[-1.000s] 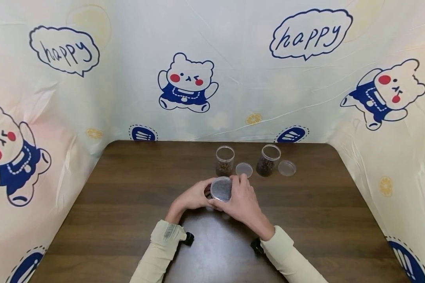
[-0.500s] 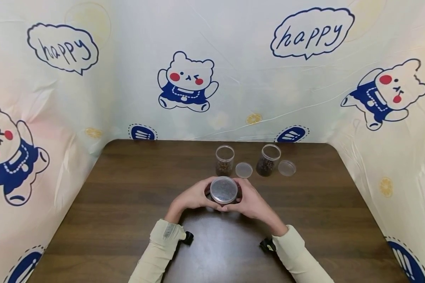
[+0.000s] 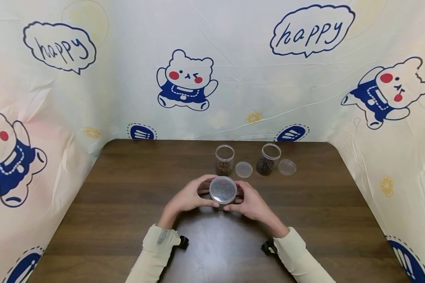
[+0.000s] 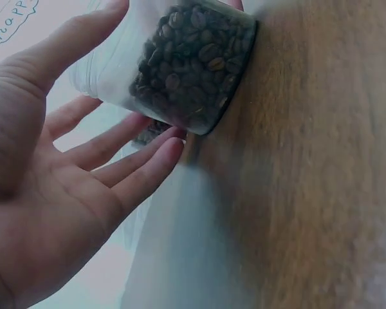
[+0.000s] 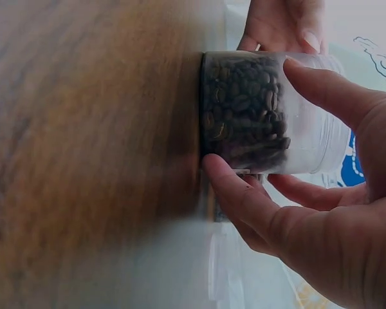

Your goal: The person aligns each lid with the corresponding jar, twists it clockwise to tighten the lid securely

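Note:
A clear jar of coffee beans (image 3: pixel 223 190) with its lid on stands upright at the middle of the table, between both hands. In the left wrist view, dark beans fill the lower part of the jar (image 4: pixel 186 64). My left hand (image 3: pixel 189 196) is on its left side with fingers loosely spread and the thumb near its front. My right hand (image 3: pixel 251 201) is curved around the right side. In the right wrist view, thumb and fingers of the right hand (image 5: pixel 334 199) lie against the jar (image 5: pixel 257 112).
Behind the hands stand two uncovered jars: one with brown contents (image 3: pixel 224 161), another with darker contents (image 3: pixel 268 160). A clear lid (image 3: pixel 244 169) lies between them, and another lid (image 3: pixel 287 167) rests right of the second jar. A printed cloth (image 3: pixel 187 78) hangs behind the table (image 3: pixel 134 243).
My right hand has moved from the lid's edge down to the jar's right side. The left hand has loosened and shifted slightly left. The jar stays almost in place.

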The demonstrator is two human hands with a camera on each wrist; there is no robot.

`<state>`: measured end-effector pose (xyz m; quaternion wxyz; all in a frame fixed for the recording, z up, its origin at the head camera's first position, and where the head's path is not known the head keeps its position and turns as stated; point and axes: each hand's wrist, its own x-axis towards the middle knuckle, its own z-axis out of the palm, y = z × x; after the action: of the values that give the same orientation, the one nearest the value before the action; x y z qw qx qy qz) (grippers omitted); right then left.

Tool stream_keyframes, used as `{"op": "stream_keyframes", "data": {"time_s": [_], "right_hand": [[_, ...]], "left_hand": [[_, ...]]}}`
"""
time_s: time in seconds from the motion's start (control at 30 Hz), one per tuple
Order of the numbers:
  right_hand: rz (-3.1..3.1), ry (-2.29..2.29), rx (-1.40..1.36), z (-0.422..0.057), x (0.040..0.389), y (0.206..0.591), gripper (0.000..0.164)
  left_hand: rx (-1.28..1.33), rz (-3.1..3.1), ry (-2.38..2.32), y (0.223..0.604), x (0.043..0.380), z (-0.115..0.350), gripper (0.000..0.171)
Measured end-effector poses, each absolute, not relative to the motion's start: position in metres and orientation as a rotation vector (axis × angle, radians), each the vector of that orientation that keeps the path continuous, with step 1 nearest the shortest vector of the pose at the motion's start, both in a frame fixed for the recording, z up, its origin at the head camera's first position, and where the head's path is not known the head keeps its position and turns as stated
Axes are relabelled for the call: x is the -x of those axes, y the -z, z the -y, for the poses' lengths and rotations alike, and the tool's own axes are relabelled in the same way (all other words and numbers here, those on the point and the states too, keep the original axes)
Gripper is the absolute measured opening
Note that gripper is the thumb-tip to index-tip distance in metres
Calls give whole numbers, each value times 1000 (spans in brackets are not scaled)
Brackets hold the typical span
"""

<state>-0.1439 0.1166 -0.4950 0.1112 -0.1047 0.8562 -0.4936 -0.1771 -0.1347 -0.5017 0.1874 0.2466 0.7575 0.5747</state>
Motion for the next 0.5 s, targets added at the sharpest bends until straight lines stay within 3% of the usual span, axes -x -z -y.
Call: {"op": "stream_keyframes", "data": {"time_s": [0.5], "right_hand": [[-2477, 1508, 363, -115, 141, 499, 74]], "left_hand": [[-605, -2055, -1760, 510, 169, 137, 81]]}}
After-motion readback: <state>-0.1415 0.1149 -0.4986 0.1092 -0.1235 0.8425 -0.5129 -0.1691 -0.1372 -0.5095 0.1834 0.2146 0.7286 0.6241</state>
